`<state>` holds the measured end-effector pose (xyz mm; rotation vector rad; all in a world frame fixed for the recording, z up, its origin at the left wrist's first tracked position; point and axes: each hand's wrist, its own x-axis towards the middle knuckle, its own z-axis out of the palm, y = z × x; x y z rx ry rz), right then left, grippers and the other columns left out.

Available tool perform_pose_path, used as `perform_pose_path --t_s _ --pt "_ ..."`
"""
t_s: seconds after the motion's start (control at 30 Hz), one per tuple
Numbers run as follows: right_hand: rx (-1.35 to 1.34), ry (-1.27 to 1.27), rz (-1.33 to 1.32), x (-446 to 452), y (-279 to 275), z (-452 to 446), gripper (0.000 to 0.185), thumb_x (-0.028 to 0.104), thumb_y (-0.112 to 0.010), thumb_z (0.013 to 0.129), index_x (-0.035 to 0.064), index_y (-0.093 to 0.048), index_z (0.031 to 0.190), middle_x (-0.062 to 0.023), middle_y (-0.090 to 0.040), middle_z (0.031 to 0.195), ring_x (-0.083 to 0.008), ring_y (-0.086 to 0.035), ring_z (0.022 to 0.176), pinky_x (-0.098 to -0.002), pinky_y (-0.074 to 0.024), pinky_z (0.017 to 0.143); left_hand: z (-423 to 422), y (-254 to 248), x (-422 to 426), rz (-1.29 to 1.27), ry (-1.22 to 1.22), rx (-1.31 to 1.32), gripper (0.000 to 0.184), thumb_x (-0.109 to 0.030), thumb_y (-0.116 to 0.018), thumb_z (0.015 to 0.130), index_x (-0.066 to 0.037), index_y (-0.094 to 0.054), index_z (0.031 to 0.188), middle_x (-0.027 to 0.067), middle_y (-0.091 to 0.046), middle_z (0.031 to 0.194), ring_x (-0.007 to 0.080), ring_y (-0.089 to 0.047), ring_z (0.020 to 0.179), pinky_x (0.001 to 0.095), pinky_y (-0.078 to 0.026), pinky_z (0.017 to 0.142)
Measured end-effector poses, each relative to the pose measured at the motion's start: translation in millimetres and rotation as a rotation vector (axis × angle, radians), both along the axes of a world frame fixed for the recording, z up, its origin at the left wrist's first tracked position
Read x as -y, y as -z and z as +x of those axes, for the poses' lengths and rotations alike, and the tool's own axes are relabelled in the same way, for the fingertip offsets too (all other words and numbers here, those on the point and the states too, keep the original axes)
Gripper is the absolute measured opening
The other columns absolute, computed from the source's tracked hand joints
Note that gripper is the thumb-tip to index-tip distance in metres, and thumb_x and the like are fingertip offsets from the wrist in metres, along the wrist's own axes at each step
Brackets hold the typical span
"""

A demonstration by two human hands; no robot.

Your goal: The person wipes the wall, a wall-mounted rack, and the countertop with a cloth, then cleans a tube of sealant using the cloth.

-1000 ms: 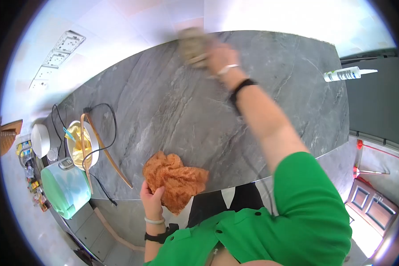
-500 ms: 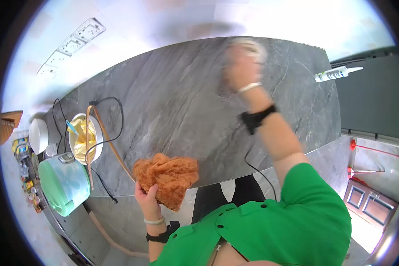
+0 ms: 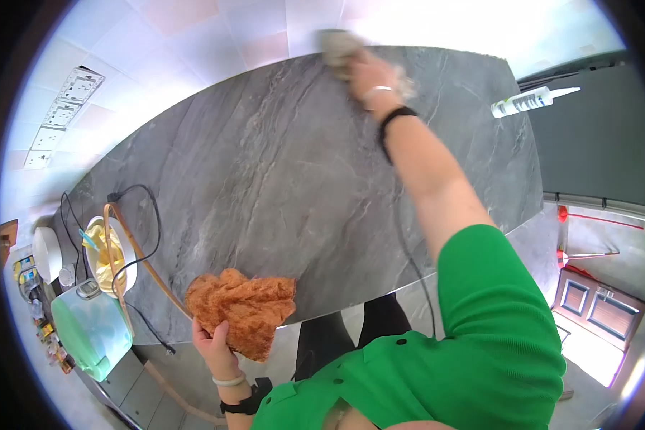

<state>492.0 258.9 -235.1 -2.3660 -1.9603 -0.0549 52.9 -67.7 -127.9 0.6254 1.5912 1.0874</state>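
My left hand [image 3: 216,348] is closed on a fluffy orange-brown cloth [image 3: 241,308], which lies bunched over the front edge of the grey marbled countertop [image 3: 279,193]. At the far edge, by the tiled wall, my right hand [image 3: 374,77] reaches out with a pale cloth [image 3: 339,51] gripped in it. That cloth is smeared by motion, and a lighter bit shows on the hand's other side. Its fingers are partly hidden.
A white sealant tube [image 3: 527,102] lies at the counter's right end. On the left stand a white basin [image 3: 127,240] holding something yellow, a mint-green container [image 3: 86,330], a thin brown strip [image 3: 163,285] and a black cable [image 3: 159,222]. Wall sockets [image 3: 68,104] are at upper left.
My right hand with the pale cloth has moved left and farther out to the wall edge. My left hand keeps hold of the orange-brown cloth. The whole view has shifted slightly.
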Motion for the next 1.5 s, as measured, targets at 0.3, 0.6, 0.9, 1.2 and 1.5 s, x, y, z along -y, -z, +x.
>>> perform_pose_path --t_s 0.3,0.6,0.9,1.2,1.5 --pt "-0.256 0.521 -0.141 104 -9 165 0.041 0.031 -0.058 0.081 0.0104 -0.059 0.117 -0.0104 -0.054 0.124 -0.0294 -0.050 0.116 -0.0432 -0.0435 0.092 11 -9 -38 0.112 -0.017 -0.030 0.041 0.006 -0.056 0.077 0.003 -0.050 0.118 0.0090 -0.058 0.110 0.0176 -0.057 0.098 0.0295 -0.044 0.088" --pt "-0.322 -0.477 -0.150 287 -19 -176 0.047 0.019 -0.055 0.078 0.0204 -0.052 0.124 -0.0051 -0.054 0.121 -0.0278 -0.054 0.101 -0.0534 -0.0411 0.088 72 -71 -104 0.371 0.061 -0.026 0.040 0.002 -0.058 0.080 0.002 -0.049 0.119 0.0109 -0.057 0.113 0.0199 -0.057 0.101 0.0312 -0.046 0.089" --pt "-0.043 0.288 -0.172 251 -30 86 0.035 0.014 -0.058 0.076 0.0231 -0.062 0.109 0.0013 -0.050 0.124 -0.0289 -0.056 0.095 -0.0442 -0.0500 0.077 134 -9 -119 0.312 0.315 0.098 0.034 0.003 -0.058 0.080 0.002 -0.051 0.113 0.0099 -0.058 0.109 0.0195 -0.058 0.098 0.0316 -0.047 0.087" --pt "-0.188 0.698 0.127 339 -37 163 0.044 0.015 -0.048 0.082 0.0157 -0.051 0.126 -0.0089 -0.052 0.124 -0.0395 -0.052 0.108 -0.0480 -0.0450 0.086 168 13 -132 0.294 0.397 0.189 0.039 -0.002 -0.064 0.082 0.000 -0.046 0.116 0.0089 -0.055 0.111 0.0177 -0.056 0.093 0.0299 -0.046 0.083" --pt "-0.193 -0.253 -0.142 393 -21 -38 0.046 0.021 -0.055 0.076 0.0170 -0.056 0.122 0.0064 -0.028 0.147 -0.0301 -0.042 0.113 -0.0526 -0.0410 0.081 229 8 -156 0.034 0.552 -1.471 0.084 -0.022 -0.076 0.070 0.000 -0.028 0.135 0.0236 -0.040 0.130 0.0338 -0.041 0.121 0.0408 -0.036 0.099"
